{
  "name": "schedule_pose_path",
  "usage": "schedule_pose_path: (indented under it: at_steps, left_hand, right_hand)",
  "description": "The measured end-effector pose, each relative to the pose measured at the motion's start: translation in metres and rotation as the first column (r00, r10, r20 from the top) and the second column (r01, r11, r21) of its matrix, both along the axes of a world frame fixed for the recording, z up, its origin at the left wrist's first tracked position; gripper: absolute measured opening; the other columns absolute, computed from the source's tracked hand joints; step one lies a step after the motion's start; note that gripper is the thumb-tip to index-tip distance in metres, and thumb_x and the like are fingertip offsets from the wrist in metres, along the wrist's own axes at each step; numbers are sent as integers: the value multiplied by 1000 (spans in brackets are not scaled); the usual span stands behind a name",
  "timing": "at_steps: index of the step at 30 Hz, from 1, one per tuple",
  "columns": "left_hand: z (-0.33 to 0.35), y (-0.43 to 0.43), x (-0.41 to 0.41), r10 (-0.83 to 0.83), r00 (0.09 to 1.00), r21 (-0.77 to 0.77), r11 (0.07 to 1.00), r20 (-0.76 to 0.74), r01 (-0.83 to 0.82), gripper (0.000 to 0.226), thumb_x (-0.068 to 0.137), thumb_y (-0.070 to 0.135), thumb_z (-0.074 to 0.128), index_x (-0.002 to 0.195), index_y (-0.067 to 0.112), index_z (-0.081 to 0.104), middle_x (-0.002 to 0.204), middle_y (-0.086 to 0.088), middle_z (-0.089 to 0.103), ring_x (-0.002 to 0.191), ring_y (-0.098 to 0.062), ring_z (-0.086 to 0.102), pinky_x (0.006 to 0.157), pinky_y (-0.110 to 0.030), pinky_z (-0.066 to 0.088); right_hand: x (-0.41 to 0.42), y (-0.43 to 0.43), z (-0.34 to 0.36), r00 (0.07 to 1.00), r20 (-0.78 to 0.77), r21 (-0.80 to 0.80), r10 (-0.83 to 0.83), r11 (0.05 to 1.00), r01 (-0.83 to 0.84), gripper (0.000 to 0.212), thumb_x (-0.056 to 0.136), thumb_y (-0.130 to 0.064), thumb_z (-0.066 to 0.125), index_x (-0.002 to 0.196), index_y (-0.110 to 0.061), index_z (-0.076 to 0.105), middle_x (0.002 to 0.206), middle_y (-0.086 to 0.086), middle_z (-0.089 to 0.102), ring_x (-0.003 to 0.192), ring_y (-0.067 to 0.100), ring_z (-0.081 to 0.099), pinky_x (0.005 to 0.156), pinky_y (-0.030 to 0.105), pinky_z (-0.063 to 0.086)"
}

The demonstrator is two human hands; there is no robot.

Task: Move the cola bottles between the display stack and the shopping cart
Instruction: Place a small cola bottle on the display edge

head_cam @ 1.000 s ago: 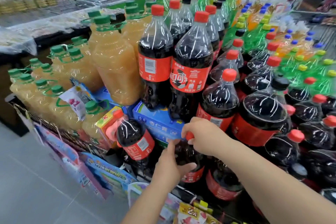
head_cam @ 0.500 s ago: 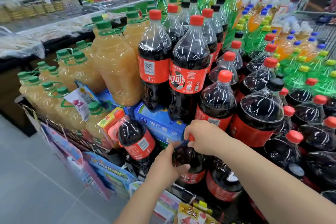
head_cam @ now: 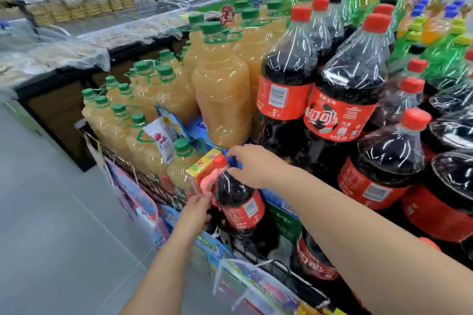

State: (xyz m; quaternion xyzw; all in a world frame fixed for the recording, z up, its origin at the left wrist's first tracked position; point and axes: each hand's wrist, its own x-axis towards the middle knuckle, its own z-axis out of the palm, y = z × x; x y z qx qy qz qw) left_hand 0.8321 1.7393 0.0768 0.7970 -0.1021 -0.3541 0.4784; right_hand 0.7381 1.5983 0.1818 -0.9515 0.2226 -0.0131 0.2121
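Note:
A small cola bottle with a red cap, red label and pink carry handle leans in the wire rack at the front of the display stack. My right hand curls round its neck just below the cap. My left hand grips its left side by the pink handle. Another small cola bottle stands lower in the rack to the right, under my right forearm. Big cola bottles fill the stack above and to the right. No shopping cart is in view.
Yellow juice bottles with green caps crowd the left of the stack. A yellow box and blue cartons sit beside the gripped bottle. Packets hang on the black wire rack. Grey floor lies at the left.
Both hands left the small bottle lower in the rack and moved left to the bottle with the pink handle. The camera view swung left and closer.

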Motion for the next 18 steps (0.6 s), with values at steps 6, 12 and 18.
schedule_pose_path:
  at_steps: [6,12,18]
  left_hand:
    - [-8,-9,12,-88,996,-111,990,-26,84,52,88,39,69,134,32,48,126,2,58,115,-20,58,105,-42,45]
    - [-16,-24,3,-163,964,-41,984,210,175,69,81,34,78,138,23,40,123,1,62,102,-19,59,80,-28,42]
    - [-19,-32,-13,-278,927,-11,957,252,290,73,80,35,79,134,23,31,107,7,53,84,-9,56,62,-14,41]
  right_hand:
    - [58,5,-15,995,-89,-21,52,998,-54,45,95,-28,53,139,-22,46,131,13,54,123,32,49,97,40,45]
    - [62,4,-26,984,-172,-134,37,989,-61,40,91,-8,51,125,-28,58,119,10,54,107,31,57,83,37,49]
    - [29,-12,-22,990,-138,-120,20,992,-36,32,89,-14,59,117,-29,62,115,7,58,106,29,57,81,32,46]
